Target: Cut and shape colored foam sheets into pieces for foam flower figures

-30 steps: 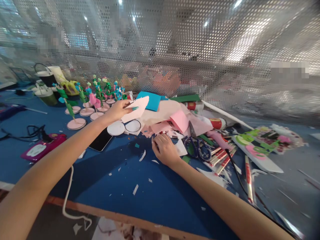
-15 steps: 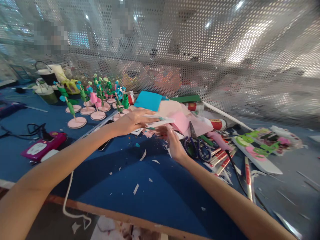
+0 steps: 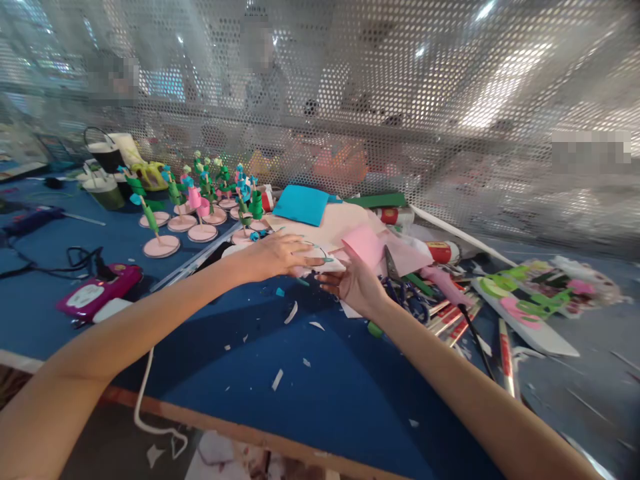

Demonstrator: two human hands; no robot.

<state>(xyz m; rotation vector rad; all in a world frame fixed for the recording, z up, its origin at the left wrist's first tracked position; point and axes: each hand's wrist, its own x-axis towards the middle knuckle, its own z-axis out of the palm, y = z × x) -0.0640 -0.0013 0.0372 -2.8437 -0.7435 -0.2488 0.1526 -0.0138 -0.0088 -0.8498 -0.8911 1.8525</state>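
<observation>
- Both hands have drawn together since the first frame: the left hand [image 3: 277, 257] comes down from lifting a sheet, and the right hand [image 3: 361, 288] is raised off the scraps.
- Left fingers stretch out nearly straight across the top of a small white paper [image 3: 333, 266], with the thumb tucked below, so the hand pinches it.
- Right hand is half curled at the paper's right end, thumb up and fingers beneath; whether it grips or only steadies, I cannot tell.
- White paper sits between the hands, above the near edge of the paper pile; a dark curved line shows beside the left fingers.
- Behind it lie a pale pink sheet [image 3: 327, 225], a bright blue sheet [image 3: 301, 205] and a folded pink paper [image 3: 364, 245].
- Scissors [image 3: 391, 263] lie just right of the right hand, next to a pink corded tool [image 3: 445, 284].
- Paper flowers on round pink bases [image 3: 203, 233] stand to the left, beyond a magenta device [image 3: 100, 293].
- Perforated metal screen [image 3: 350, 100] rises behind the blue table [image 3: 320, 407].
</observation>
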